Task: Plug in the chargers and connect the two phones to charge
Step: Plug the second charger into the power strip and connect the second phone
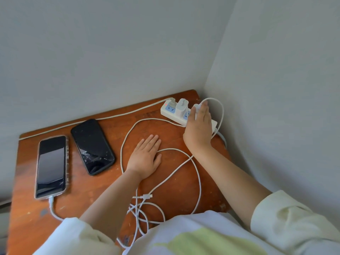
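right hand (199, 126) fingers clamped on white charger (197, 107) at power strip (166, 109), left hand (145, 157) flat, fingers together, on table (184, 181)

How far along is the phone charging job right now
Done: one charger sits in the power strip, and the left phone has a cable in its port. In hand: the right hand presses a second charger at the strip; the left hand rests flat on the table. Left: the black phone has no cable, and a loose connector lies free.
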`<act>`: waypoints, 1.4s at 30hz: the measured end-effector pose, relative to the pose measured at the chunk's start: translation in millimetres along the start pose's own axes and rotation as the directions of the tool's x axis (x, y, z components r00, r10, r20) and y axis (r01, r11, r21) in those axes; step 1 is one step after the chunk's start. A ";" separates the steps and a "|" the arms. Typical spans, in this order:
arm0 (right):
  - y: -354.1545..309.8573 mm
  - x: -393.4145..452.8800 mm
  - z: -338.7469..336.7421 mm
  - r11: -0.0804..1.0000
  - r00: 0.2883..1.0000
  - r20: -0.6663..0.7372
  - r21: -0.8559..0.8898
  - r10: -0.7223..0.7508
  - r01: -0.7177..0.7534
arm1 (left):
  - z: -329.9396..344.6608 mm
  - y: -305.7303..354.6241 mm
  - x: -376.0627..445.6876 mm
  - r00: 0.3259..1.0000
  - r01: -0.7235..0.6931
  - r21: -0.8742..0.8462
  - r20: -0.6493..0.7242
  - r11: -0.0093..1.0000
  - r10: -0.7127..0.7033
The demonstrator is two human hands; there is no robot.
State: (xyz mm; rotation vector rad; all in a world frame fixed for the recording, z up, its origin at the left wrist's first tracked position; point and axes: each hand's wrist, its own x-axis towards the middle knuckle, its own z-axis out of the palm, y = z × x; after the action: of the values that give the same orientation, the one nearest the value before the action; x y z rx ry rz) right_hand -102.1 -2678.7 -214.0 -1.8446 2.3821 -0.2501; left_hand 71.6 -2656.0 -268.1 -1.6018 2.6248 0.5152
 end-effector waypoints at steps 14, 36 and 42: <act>0.7 -2.6 3.1 1.000 0.999 -0.016 0.009 -0.027 0.027 | -1.5 0.4 2.6 1.000 0.009 0.006 0.012 1.000 -0.009; 10.5 -1.6 10.5 1.000 0.999 -0.049 0.002 -0.011 0.011 | 4.7 -3.0 4.5 1.000 0.009 0.000 -0.003 1.000 -0.009; 14.4 -3.2 12.1 0.999 0.997 -0.061 -0.003 -0.041 0.041 | 3.3 -3.5 3.8 1.000 0.010 -0.002 0.001 1.000 -0.010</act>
State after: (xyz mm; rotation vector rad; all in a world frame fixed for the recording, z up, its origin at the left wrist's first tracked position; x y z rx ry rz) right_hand -112.6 -2672.8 -228.8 -1.9154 2.3860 -0.3134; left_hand 72.4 -2659.7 -272.9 -1.6137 2.6157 0.5181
